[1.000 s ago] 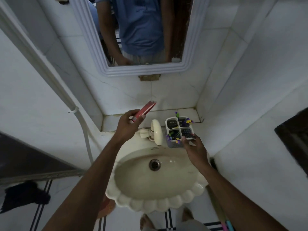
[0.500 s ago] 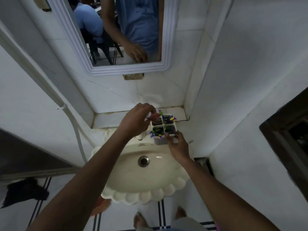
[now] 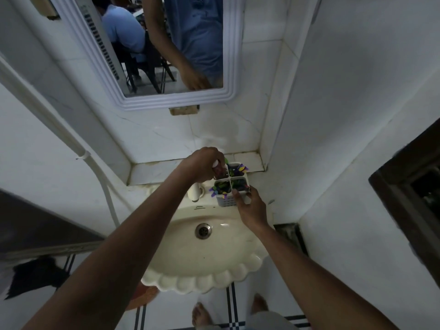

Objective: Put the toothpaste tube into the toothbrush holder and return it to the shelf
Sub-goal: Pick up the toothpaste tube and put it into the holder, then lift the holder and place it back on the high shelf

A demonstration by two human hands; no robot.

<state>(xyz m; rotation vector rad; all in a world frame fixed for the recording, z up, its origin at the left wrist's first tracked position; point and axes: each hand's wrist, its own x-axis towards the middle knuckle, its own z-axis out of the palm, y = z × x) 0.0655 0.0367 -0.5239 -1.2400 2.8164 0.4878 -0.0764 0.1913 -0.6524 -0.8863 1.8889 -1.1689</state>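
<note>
1. A white plastic toothbrush holder (image 3: pixel 232 186), square with four compartments and a perforated lower wall, is held above the back rim of a cream ceramic sink (image 3: pixel 204 279) with a scalloped front edge and a metal drain.
2. The right hand (image 3: pixel 252 208) grips the holder's near right corner, thumb on the rim and fingers round the side.
3. The left hand (image 3: pixel 204 164) is closed, knuckles up, over the holder's far left compartment, gripping a red toothpaste tube (image 3: pixel 217 170).
4. Only the tube's white cap end and a dark red strip show below the fingers; how deep it sits in the compartment is unclear.
5. Purple, yellow and green toothbrush handles (image 3: pixel 240 169) stick out of the other compartments; their shapes are hard to make out.
6. Behind lies a tiled white ledge (image 3: pixel 152 172), stained at the edges, under a white ridged-frame mirror (image 3: pixel 142 101).
7. A white tap (image 3: pixel 194 192) is partly hidden by the left wrist.
</note>
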